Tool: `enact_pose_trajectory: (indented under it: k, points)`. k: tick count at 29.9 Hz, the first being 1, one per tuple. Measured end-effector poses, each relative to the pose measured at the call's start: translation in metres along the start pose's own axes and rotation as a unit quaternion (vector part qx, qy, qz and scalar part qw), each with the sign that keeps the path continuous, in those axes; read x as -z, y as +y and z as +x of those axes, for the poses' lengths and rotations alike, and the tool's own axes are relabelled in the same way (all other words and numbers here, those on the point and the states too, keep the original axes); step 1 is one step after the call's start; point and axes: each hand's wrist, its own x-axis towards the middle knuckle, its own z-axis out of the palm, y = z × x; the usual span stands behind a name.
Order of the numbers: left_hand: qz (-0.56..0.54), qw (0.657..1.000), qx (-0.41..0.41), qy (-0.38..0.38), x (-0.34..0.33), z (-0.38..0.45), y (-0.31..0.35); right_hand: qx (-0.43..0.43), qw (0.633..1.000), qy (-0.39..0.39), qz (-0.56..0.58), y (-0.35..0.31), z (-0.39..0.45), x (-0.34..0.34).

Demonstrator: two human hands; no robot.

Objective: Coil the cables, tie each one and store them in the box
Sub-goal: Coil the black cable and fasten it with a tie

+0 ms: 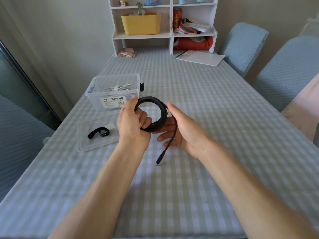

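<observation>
My left hand (132, 121) grips a black cable (159, 107) wound into a round coil, held upright above the table. The cable's loose end hangs down past my right hand (179, 128), and its plug (159, 160) touches the tablecloth. My right hand lies just behind and beside the coil with straight fingers, its palm toward the coil. A clear plastic box (114, 99) stands behind my left hand, with a tied white cable (118, 87) inside. A black strap (98, 133) lies on the clear lid (96, 144) to the left.
A white shelf unit (164, 34) with a yellow basket (141, 23) stands at the table's far end. Papers (200, 57) lie by it. Two blue-covered chairs (276, 66) stand at the right. A small black object (142, 87) sits behind the box.
</observation>
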Motion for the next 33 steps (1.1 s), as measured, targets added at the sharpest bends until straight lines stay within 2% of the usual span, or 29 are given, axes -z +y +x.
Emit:
enact_pose_trajectory:
  k: [4, 9, 13, 19, 23, 28, 33]
  points:
    - [0.054, 0.997, -0.039, 0.045, -0.004, -0.008, -0.008, 0.020, 0.996, 0.025, 0.084, 0.005, 0.007, 0.000]
    - [0.064, 0.992, -0.060, 0.086, -0.012, -0.016, -0.015, 0.033, 0.983, 0.031, 0.180, 0.010, 0.010, -0.009]
    - [0.083, 0.989, -0.077, 0.099, -0.013, -0.016, -0.018, 0.080, 0.967, 0.045, 0.236, 0.009, 0.009, -0.016]
    - [0.089, 0.990, -0.076, 0.085, -0.014, -0.014, -0.022, 0.154, 0.968, 0.087, 0.177, 0.011, 0.009, -0.021]
    - [0.108, 0.987, -0.075, 0.094, -0.011, -0.012, -0.024, 0.159, 0.978, 0.111, 0.072, 0.013, 0.011, -0.020]
    - [0.111, 0.988, -0.054, 0.092, -0.010, -0.011, -0.022, 0.173, 0.978, 0.117, 0.018, 0.012, 0.011, -0.016]
    - [0.092, 0.990, -0.037, 0.099, -0.007, -0.008, -0.016, 0.175, 0.972, 0.129, -0.084, 0.017, 0.009, -0.016]
